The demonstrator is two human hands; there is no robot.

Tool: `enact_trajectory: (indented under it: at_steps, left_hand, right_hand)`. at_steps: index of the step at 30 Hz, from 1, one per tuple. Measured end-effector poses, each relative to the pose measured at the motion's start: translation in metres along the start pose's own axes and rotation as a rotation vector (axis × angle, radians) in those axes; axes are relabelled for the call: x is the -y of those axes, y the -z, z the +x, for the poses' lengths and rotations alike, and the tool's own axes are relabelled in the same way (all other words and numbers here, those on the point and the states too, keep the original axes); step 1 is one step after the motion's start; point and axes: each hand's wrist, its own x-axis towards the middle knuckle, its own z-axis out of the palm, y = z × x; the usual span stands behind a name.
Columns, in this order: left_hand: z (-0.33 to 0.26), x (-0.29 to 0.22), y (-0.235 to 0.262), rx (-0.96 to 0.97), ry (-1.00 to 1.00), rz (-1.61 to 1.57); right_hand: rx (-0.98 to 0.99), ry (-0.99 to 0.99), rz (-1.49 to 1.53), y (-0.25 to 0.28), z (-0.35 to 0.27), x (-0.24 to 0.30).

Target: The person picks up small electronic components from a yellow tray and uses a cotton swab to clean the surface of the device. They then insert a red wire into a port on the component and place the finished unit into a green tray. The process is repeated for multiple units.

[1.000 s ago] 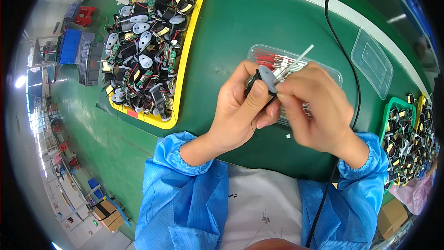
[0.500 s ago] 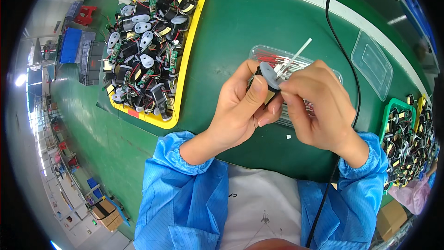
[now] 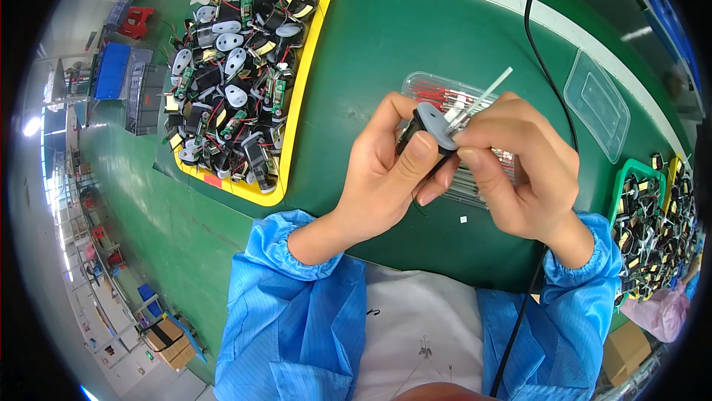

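Note:
My left hand [image 3: 386,175] is wrapped around a small black housing [image 3: 439,162] with a grey oval end cap [image 3: 434,124], its thumb pressed on the side. Close against the cap's right edge, my right hand [image 3: 523,167] has thumb and forefinger pinched together. From between those fingertips and the cap, a thin whitish stick [image 3: 492,87] slants up to the right; its lower end is hidden, so I cannot tell whether it enters the cap. Under both hands lies a clear plastic box [image 3: 417,81] of red and white thin pieces, partly covered by my fingers.
At the left stands a yellow-rimmed tray [image 3: 302,97] heaped with similar black housings, circuit boards and wires. A clear lid [image 3: 597,108] lies at the right, beyond a black cable [image 3: 552,78]. Further right is a green crate [image 3: 618,190] of parts. A white scrap [image 3: 463,219] lies nearby.
My right hand has shifted slightly right, and the whitish stick's upper tip has swung right and a little down. The black housing stays in my left hand, turned slightly.

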Motion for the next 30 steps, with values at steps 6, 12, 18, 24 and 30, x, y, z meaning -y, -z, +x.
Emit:
enact_trajectory:
  at_steps: [6, 12, 18, 24, 30]
  left_hand:
    - [0.001, 0.000, 0.000, -0.003, -0.003, -0.037]
    - [0.000, -0.001, 0.000, -0.045, 0.008, 0.005]
    - [-0.002, 0.001, -0.004, -0.119, -0.023, 0.148]
    - [0.001, 0.003, -0.003, -0.064, -0.020, 0.032]
    - [0.001, 0.000, -0.006, 0.001, 0.018, -0.082]
  right_hand:
    - [0.003, 0.082, -0.017, 0.000, -0.002, -0.004]
    - [0.009, 0.152, -0.152, -0.003, -0.001, -0.001]
    - [-0.034, 0.198, -0.210, -0.010, -0.009, -0.002]
    - [-0.019, 0.095, -0.083, -0.003, -0.004, -0.004]
    - [-0.059, 0.011, -0.017, 0.000, 0.000, -0.001]
